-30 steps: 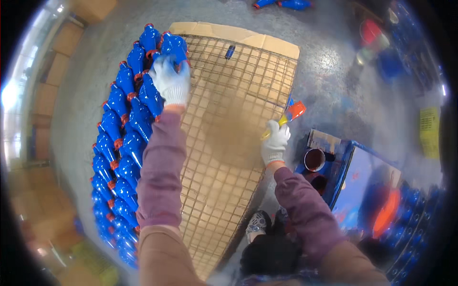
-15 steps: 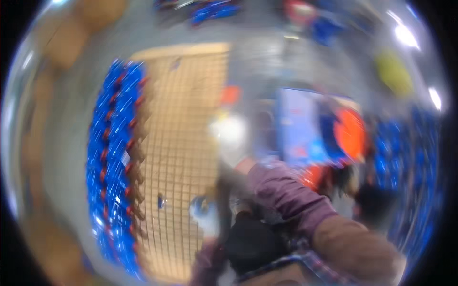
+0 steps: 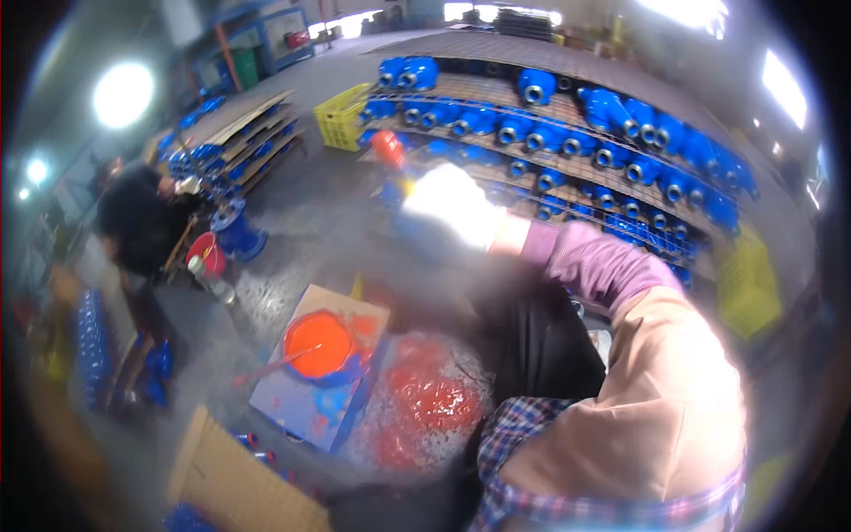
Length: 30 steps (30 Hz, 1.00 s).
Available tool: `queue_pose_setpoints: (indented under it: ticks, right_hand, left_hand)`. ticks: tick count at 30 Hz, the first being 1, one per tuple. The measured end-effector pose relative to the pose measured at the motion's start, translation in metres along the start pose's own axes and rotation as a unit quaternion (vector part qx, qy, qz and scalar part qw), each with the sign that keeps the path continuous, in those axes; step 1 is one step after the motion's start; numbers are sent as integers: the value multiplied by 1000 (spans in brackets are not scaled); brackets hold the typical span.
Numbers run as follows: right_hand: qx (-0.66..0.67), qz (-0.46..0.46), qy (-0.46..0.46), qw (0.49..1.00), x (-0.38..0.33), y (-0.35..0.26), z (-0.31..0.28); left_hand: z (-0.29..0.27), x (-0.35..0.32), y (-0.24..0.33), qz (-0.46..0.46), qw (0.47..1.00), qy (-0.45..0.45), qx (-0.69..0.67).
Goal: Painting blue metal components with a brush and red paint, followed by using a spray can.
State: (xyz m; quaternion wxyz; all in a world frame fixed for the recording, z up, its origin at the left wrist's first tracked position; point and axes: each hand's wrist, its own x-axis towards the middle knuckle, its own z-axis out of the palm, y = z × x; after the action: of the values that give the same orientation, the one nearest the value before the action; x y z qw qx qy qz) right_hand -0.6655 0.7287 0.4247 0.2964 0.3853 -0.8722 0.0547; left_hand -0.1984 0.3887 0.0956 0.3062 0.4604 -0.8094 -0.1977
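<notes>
My right hand (image 3: 452, 208), in a white glove smeared by motion and glare, is stretched out ahead of me. It is closed around what looks like a paintbrush (image 3: 387, 149) with a rounded orange-red tip and a yellowish part by the fingers. Beyond the hand stands a rack (image 3: 541, 120) of blue-painted metal fittings with round open ends. Below and to the left, a container of bright orange paint (image 3: 317, 332) sits on a paint-smeared box (image 3: 301, 415), a stick (image 3: 277, 362) leaning out of it. My left hand is out of view.
Wet red paint (image 3: 439, 395) covers the floor beside the box. Left, a person in dark clothes (image 3: 137, 222) leans near a blue flanged part (image 3: 238, 232) and a red bucket (image 3: 206, 254). Yellow crates (image 3: 341, 120) flank the rack. A brown board (image 3: 248, 479) lies at the lower left.
My view has swung from the wooden board with rows of blue parts to the paint container and rack. My left hand has left the picture; the right still holds the orange-tipped tool.
</notes>
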Motion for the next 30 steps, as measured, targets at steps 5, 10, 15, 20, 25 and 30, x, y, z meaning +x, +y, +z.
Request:
queue_pose_setpoints:
  ticks: [5, 10, 15, 20, 25, 30]
  right_hand:
    - [-266, 87, 17, 960, -37, 158, -91]
    - [-158, 213, -35, 963, -49, 278, -95]
    - [-47, 237, 4, 970, -49, 321, -73]
    - [56, 195, 46, 978, -44, 276, -101]
    - [169, -2, 83, 982, -57, 182, -172]
    - [341, -54, 72, 936, -40, 70, -170]
  left_hand:
    - [-17, -6, 12, 14, 999, 6, 46]
    - [-44, -21, 5, 39, 992, 18, 121]
    - [-75, -8, -2, -42, 998, 6, 49]
    - [-122, 19, 69, -24, 994, 75, -74]
    - [-147, 77, 202, 160, 967, 147, -135]
    - [-94, 98, 324, 146, 926, -126, -324]
